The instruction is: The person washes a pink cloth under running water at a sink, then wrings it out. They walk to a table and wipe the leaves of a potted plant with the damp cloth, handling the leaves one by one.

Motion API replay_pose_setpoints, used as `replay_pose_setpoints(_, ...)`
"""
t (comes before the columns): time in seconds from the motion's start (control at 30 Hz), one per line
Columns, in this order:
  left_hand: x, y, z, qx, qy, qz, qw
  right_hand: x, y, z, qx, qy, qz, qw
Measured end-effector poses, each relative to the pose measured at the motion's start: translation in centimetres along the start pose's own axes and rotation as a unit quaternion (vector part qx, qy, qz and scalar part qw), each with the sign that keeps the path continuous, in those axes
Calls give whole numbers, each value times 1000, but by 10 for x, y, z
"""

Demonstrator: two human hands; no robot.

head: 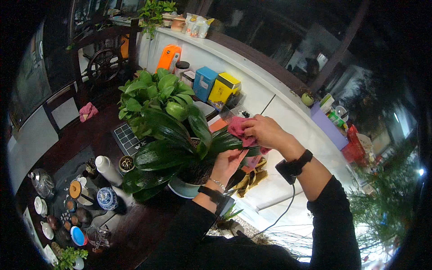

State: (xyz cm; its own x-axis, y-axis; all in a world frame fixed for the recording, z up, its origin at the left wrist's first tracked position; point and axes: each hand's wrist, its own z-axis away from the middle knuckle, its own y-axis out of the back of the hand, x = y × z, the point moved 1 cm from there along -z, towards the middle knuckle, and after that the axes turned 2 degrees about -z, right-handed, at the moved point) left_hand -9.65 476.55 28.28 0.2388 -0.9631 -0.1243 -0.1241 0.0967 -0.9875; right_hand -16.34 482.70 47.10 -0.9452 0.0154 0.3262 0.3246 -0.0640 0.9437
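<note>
A potted plant with broad, glossy dark green leaves (162, 155) stands before me in a pale round pot (184, 188). My right hand (265, 131) grips a pink cloth (239, 129), which lies against the upper side of a leaf (222, 140) reaching to the right. Just below, my left hand (229, 165) is at the edge of the same leaf, its fingers close together; whether they pinch the leaf cannot be told. Brown pebbles (194, 172) fill the pot. Dried, yellow-brown leaves (251, 182) lie to the right of my left hand.
A lighter green leafy plant (152, 91) stands behind the pot. Blue (204, 84) and yellow (224, 89) boxes line the white wall. At left are a white flask (108, 168), a blue-and-white porcelain jar (107, 198) and small teaware. A cable (290, 209) hangs from my right wrist device.
</note>
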Motion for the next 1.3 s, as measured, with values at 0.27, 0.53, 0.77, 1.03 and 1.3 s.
replay_pose_setpoints(0.27,-37,-28,-14,-18,-8,9,1000,-9,-3,2,148,-45,-115,981)
replay_pose_setpoints(0.53,-42,-55,-12,-117,16,92,989,-25,-28,3,110,-74,-28,991)
replay_pose_setpoints(0.77,-40,-56,-17,-157,30,33,987,2,-12,54,198,-128,-13,972)
replay_pose_setpoints(1.03,-37,-61,-13,-112,16,46,993,49,-31,88,234,-345,-69,906)
replay_pose_setpoints(1.3,-38,-62,-6,-71,8,37,997,55,-42,119,437,-307,-718,445)
